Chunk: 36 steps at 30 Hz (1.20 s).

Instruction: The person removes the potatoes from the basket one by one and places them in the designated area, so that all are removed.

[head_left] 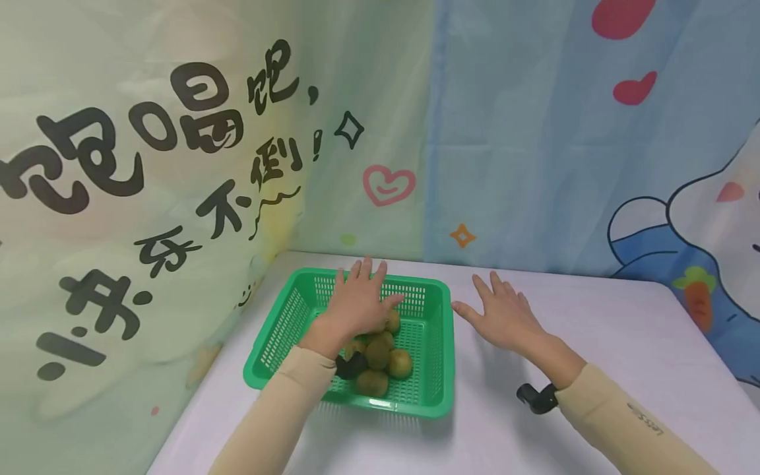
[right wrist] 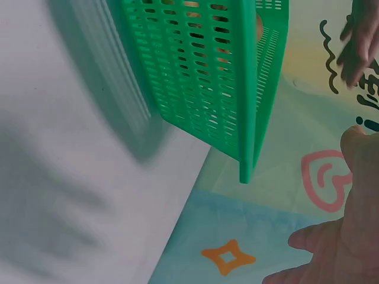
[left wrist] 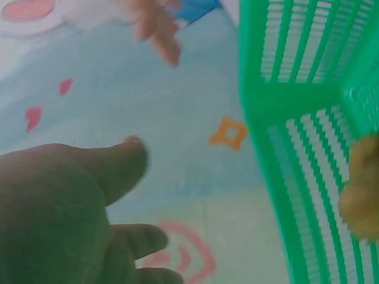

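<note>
A: Hands?
B: Left hand (head_left: 356, 305): spread, nothing held, over green basket (head_left: 448, 349), centre frame. Right hand (head_left: 505, 318): also spread, holding nothing, right of basket, above table (head_left: 594, 316).
A: Produce?
B: Brown round pieces (head_left: 377, 355), heaped inside basket, lower centre.
A: Tip?
B: Probably cup top ones first, fingers clear of rim.

- I'm watching a green rectangular plastic basket (head_left: 446, 349) with slotted walls, standing upright on the pale tabletop (head_left: 505, 429); the left hand (head_left: 354, 305) is hovering over it, the right hand (head_left: 505, 316) beside it.
- I'm seeing several rounded brown kiwi-like fruits (head_left: 377, 354) lying heaped inside, partly hidden by the left hand.
</note>
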Available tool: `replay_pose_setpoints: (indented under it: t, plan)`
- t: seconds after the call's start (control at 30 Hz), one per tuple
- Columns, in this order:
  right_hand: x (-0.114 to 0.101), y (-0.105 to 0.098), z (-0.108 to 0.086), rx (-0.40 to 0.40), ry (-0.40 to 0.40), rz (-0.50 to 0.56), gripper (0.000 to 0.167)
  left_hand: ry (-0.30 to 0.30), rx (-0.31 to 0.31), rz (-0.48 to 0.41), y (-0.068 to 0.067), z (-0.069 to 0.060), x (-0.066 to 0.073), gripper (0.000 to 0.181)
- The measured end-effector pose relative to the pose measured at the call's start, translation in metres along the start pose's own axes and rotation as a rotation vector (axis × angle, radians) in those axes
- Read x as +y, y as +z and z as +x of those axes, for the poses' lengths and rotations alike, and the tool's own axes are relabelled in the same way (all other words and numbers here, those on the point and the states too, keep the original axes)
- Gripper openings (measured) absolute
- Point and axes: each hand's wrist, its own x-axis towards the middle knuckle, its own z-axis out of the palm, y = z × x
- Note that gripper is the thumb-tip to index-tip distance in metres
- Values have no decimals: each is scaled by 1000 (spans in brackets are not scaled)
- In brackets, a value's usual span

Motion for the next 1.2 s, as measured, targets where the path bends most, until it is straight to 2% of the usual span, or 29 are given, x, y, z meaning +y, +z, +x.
replay_pose_setpoints:
  t: [0.1, 0.23, 0.4, 0.5, 0.6, 0.7, 0.77, 0.97, 1.03, 1.2]
  plan:
    - [0, 4, -2, 15, -10, 17, 93, -48, 13, -40, -4, -16, -25, 75]
    - [-4, 12, -5, 57, -50, 56, 89, -105, 39, -40, 0, -40, -60, 73]
    - [-15, 23, -11, 88, -91, 80, 87, -148, 51, -83, 9, -68, -90, 72]
    - [-22, 31, -15, 112, -137, 108, 81, -183, 70, -117, 16, -79, -109, 73]
    - [-31, 39, -18, 162, -222, 151, 71, -224, 68, -160, 22, -85, -126, 73]
    - [-39, 48, -21, 187, -306, 199, 62, -258, 53, -197, 25, -90, -135, 74]
    - [-44, 54, -22, 174, -347, 227, 59, -272, 45, -223, 25, -93, -136, 73]
    - [-59, 69, -24, 61, -407, 255, 58, -318, 18, -317, 38, -98, -142, 77]
    - [-65, 71, -23, 25, -420, 273, 56, -338, 33, -334, 44, -100, -143, 77]
    - [-77, 75, -19, -46, -442, 321, 52, -413, 116, -377, 56, -103, -145, 73]
